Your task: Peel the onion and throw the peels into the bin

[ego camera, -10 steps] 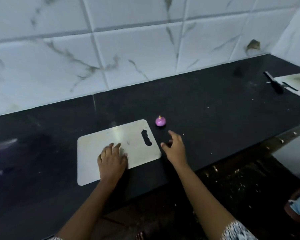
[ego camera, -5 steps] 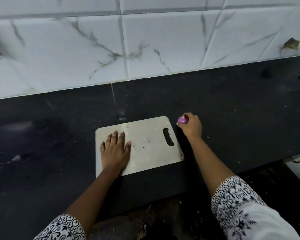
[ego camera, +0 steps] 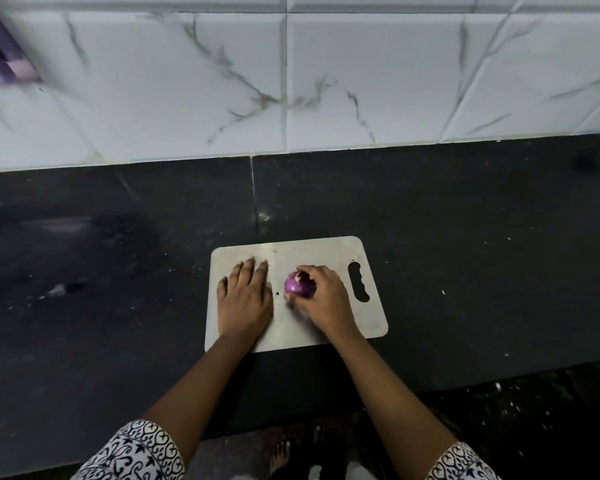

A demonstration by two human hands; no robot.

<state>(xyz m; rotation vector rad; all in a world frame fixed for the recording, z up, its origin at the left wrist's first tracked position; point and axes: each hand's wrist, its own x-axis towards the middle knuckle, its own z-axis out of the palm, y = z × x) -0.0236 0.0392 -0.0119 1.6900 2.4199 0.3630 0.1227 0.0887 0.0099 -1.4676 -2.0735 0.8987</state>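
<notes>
**Gripped the onion [ego camera: 297, 285] in the right hand [ego camera: 328, 301] over the cutting board [ego camera: 312, 252]**

Faced a white tiled wall [ego camera: 361, 81] veined in grey, with a blurred purple frame [ego camera: 0, 60] at its upper left. Leaned over a black stone counter [ego camera: 465, 254] flecked with pale crumbs and split by one thin seam. Stood on a dark, speckled floor [ego camera: 534, 410], one bare foot [ego camera: 283, 457] showing below the counter's edge.

Had the pale, round-cornered board lying near the counter's front edge, long side toward the body. Wore black-and-white patterned sleeves, left [ego camera: 136, 452] and right [ego camera: 461, 462], with both forearms bare.

Rested the left hand [ego camera: 245, 301] flat on the board's left half, fingers straight and close together, grasping nothing. Curled the right fingers over the top and right side of the onion, with the thumb tip just showing at its near left.

Held the small purple onion at about the middle of the board, just right of the left hand but apart from it. Could not tell whether it sat on the board or hung slightly above.

Had the handle slot [ego camera: 358, 282] just right of the right hand. Saw a pale stub at the onion's top beside the fingertips. Noted one dark speck [ego camera: 276, 293] on the board between left hand and onion.
</notes>
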